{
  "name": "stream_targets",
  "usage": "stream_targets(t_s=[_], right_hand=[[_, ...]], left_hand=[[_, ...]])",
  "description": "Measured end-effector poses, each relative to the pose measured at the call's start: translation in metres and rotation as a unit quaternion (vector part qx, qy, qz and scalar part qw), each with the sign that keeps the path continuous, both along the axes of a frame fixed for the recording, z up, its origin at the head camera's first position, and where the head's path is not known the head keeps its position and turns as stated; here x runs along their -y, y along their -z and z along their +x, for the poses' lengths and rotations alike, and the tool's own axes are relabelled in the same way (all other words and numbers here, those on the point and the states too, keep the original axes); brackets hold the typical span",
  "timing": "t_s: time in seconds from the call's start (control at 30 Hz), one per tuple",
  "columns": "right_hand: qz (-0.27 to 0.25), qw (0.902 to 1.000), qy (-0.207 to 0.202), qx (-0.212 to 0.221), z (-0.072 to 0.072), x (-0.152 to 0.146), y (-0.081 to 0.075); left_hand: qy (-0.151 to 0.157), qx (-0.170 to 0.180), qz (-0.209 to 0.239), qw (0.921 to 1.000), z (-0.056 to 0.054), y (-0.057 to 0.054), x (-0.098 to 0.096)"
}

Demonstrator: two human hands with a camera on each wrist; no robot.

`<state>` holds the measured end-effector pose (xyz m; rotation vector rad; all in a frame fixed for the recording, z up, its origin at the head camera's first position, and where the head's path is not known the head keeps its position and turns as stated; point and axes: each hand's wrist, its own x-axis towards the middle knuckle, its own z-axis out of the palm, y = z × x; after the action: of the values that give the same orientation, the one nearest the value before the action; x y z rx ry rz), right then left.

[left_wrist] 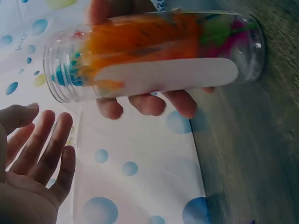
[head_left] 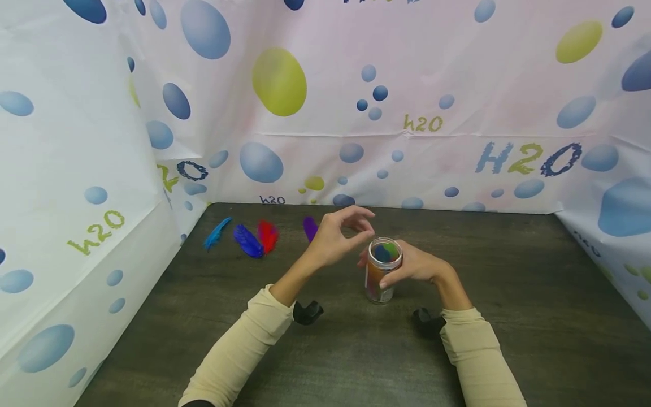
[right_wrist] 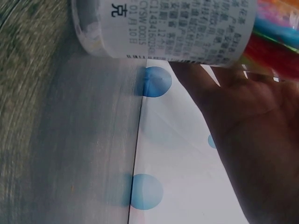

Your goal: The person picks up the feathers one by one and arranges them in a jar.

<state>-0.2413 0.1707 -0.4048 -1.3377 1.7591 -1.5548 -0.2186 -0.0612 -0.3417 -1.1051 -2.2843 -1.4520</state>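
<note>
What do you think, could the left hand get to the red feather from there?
Probably yes. The left hand looks empty, and the red feather lies in plain view on the table to its left. A purple feather lies between them, but seems unlikely to block the way.

Purple feather (head_left: pixel 309 228) partly hidden; jar (right_wrist: pixel 180 30) cropped, right wrist view.

Dark tabletop (head_left: pixel 351 356) — seemingly wood — below bubble-printed pale sheeting (head_left: pixel 325 124).
</note>
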Motion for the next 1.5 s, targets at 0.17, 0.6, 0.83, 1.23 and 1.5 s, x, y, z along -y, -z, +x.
stream_targets(t_s=[0.17,0.6,0.83,1.23,1.5], right_hand=[[-0.001,1.0000,0.005,0.006,0.001,0.000,0.000],[0.001,1.0000,0.000,0.004,0.001,0.000,0.000],[-0.003,1.0000,-0.001,-0.003,0.001,-0.002,0.000],[-0.001,1.0000,0.002,-0.001,0.004,0.000,-0.001],[0.000,1.0000,0.002,-0.001,0.003,0.000,-0.001]], left_hand=[[-0.034,-0.022,-0.026,0.9989,-0.002,0.007,0.006],[-0.186,-0.091,-0.178,0.9621,-0.011,0.029,0.039],[-0.262,-0.105,-0.228,0.9320,-0.026,0.050,0.063],[-0.368,-0.064,-0.306,0.8756,-0.049,0.064,0.107],[-0.395,0.065,-0.345,0.8491,-0.059,0.065,0.131]])
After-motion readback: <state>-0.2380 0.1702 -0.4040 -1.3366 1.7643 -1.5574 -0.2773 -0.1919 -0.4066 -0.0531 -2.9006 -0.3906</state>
